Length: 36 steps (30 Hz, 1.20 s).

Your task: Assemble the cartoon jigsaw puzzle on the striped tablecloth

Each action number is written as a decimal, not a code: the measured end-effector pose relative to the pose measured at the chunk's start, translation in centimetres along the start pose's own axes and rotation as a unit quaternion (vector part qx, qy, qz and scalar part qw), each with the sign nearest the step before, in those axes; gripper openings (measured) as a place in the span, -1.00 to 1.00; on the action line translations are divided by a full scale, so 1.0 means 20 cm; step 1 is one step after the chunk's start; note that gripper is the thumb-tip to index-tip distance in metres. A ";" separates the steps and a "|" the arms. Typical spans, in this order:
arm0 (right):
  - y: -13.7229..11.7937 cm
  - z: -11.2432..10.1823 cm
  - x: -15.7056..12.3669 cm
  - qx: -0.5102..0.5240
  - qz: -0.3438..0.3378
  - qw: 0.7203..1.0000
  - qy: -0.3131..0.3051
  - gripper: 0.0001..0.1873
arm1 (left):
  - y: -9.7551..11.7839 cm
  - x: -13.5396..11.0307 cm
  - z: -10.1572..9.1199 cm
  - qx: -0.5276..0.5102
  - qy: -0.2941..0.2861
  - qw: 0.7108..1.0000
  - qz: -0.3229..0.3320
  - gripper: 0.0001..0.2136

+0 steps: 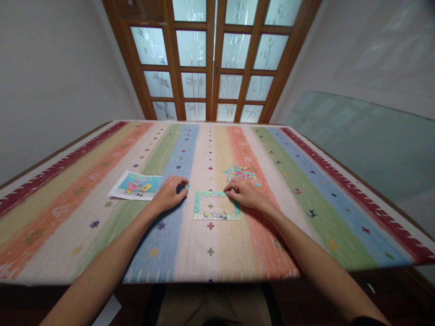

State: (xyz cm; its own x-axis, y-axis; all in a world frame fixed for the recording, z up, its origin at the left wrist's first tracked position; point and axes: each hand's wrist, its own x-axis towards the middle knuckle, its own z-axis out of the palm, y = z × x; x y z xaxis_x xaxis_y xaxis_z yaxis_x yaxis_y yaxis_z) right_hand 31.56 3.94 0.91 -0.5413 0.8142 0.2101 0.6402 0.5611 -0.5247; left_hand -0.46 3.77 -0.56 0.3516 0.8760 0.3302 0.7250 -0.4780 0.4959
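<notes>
On the striped cloth lies a rectangular puzzle frame (217, 216) built of joined border pieces, its middle showing bare cloth. My right hand (243, 192) is closed in a pinch over the frame's upper right part; its fingertips hide whatever is between them. Left of the frame, my left hand (170, 193) rests with curled fingers, a small teal puzzle piece (186, 186) at its fingertips. A loose pile of puzzle pieces (239, 172), teal, pink and yellow, lies just beyond my right hand. Beside my left hand lies a printed reference picture (137, 186) of cartoon figures.
A striped tablecloth (210, 262) covers the wide table, whose near edge runs below my forearms. Wooden doors with glass panes (214, 63) stand beyond the far edge. White walls rise on both sides, with a pale green panel (367, 136) at the right.
</notes>
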 end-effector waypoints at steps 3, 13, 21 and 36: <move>0.00 0.00 0.00 -0.006 0.000 1.000 0.004 -0.86 | 0.00 0.00 0.00 -0.004 -0.002 1.000 -0.005 -0.81; 0.01 -0.01 0.00 0.001 -0.003 1.000 0.022 -0.85 | 0.02 0.01 -0.02 -0.068 -0.001 0.997 -0.044 -0.76; -0.05 0.02 0.00 0.058 -0.035 0.996 0.065 -0.86 | 0.18 0.02 0.04 -0.213 -0.027 0.975 -0.058 -0.69; -0.15 0.07 -0.01 0.076 -0.112 0.988 0.080 -0.84 | 0.31 -0.01 0.14 -0.347 -0.066 0.932 -0.074 -0.72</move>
State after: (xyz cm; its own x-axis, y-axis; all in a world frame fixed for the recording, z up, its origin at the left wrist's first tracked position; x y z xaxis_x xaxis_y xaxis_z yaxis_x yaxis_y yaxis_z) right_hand 28.98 1.92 1.21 -0.5588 0.6929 0.4558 0.4192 0.7102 -0.5656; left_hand 5.59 0.76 0.17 0.3818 0.9138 0.1383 0.2287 -0.2384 0.9438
